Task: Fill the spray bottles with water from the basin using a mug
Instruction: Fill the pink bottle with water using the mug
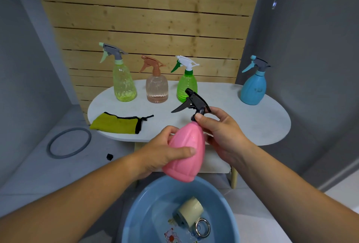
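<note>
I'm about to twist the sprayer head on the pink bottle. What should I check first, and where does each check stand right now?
1. Bottle body held firmly: ok. The left hand grips the pink bottle around its body.
2. Grip on the head: ok. The right hand pinches the collar of the black sprayer head.
3. Drips caught: ok. The tilted bottle's base hangs over the far rim of the basin.
4. Mug ready: ok. The mug lies on its side in the basin's water.
5. Water level in the bottle: cannot tell, its wall is opaque.
6. Head tight or loose: cannot tell.
</note>
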Motion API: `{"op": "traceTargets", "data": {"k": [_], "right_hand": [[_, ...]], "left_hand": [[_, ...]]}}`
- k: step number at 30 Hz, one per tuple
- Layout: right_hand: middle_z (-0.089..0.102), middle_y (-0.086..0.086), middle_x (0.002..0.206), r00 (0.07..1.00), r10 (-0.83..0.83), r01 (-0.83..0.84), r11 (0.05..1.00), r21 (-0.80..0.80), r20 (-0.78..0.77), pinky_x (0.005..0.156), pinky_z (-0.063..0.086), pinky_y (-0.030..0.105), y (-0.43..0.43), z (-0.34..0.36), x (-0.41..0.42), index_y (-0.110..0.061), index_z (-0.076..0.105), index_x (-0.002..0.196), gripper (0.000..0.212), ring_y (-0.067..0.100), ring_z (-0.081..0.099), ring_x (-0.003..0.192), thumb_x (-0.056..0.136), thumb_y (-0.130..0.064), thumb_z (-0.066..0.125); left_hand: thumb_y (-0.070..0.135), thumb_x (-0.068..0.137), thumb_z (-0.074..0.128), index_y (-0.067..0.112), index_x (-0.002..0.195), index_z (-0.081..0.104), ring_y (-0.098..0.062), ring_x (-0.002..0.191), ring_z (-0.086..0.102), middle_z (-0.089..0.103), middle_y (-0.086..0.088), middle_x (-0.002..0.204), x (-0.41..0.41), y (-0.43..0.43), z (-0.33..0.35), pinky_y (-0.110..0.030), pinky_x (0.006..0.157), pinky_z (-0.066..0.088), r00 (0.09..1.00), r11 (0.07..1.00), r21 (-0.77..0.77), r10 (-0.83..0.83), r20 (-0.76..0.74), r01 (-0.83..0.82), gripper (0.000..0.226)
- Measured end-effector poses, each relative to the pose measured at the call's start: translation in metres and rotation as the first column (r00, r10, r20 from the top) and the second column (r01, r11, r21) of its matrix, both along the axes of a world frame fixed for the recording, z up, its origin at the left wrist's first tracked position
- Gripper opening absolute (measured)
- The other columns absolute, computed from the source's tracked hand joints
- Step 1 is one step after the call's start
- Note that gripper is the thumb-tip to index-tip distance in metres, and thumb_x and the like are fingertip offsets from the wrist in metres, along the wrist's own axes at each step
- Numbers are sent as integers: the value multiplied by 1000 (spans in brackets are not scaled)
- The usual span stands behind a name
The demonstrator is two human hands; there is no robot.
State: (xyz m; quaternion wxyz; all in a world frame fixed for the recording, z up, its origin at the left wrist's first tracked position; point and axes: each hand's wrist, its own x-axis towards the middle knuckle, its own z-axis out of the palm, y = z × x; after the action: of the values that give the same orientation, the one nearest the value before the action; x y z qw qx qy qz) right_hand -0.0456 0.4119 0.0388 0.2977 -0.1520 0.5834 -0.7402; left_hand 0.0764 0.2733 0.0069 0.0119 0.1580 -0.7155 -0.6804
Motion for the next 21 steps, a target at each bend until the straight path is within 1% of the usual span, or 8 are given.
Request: {"op": "traceTargets", "data": {"k": [2,5,7,10,12,15,18,21], "right_hand": [[75,8,94,1000,1,-1,1000,4,4,61,50,26,0,-1,-2,-16,64,114,34,13,66,69,83,-16,78],[75,8,92,1000,1,-1,1000,-5,13,56,51,23,-1,-2,-2,-16,64,113,32,12,67,67,84,-15,77],[75,8,92,1000,-9,9,1000,-5,14,53,52,22,-1,-2,-3,-14,64,114,33,12,67,65,84,-15,77],[76,8,92,1000,-11,11,1000,4,8,54,52,22,-2,-3,-4,-12,64,116,36,12,67,65,83,-16,78],[76,7,93,1000,-14,14,1000,16,-1,55,51,23,-2,-5,-5,-13,63,118,38,12,67,66,83,-16,78],[77,5,92,1000,-18,19,1000,21,-10,57,51,23,-3,-6,-7,-17,62,121,41,12,68,67,83,-17,78],[77,4,91,1000,-15,15,1000,13,4,59,52,23,-5,-8,-9,-18,62,120,40,12,68,68,84,-17,78],[76,5,92,999,-5,5,1000,-11,37,59,51,24,-8,-9,-8,-14,64,120,38,11,66,67,84,-16,76]], "left_hand": [[44,53,85,26,123,60,-18,98,72,69,-5,118,2,-3,1,-31,72,59,999,995,90,-35,12,34,77],[43,57,84,28,126,60,-17,96,74,72,-4,117,2,-4,3,-31,71,59,998,986,157,-57,2,56,75],[49,51,86,30,127,58,-19,101,73,71,-3,119,0,-1,3,-31,74,60,999,990,134,-43,2,42,83],[50,46,90,31,124,55,-19,103,71,67,-2,120,-2,2,0,-30,73,60,999,998,59,-32,5,32,88],[46,47,91,28,123,57,-17,99,72,67,-4,120,-1,-1,-2,-31,73,60,999,996,86,-33,16,31,85],[43,50,89,27,125,62,-20,99,74,70,-6,120,1,-8,-2,-35,73,60,998,987,154,-51,28,46,80],[42,51,84,26,126,63,-22,94,74,74,-5,111,1,-12,-2,-35,69,59,997,975,210,-74,30,66,80],[41,54,78,21,128,63,-22,86,73,75,-9,101,1,-15,-1,-32,65,59,995,950,298,-95,4,90,77]]}}
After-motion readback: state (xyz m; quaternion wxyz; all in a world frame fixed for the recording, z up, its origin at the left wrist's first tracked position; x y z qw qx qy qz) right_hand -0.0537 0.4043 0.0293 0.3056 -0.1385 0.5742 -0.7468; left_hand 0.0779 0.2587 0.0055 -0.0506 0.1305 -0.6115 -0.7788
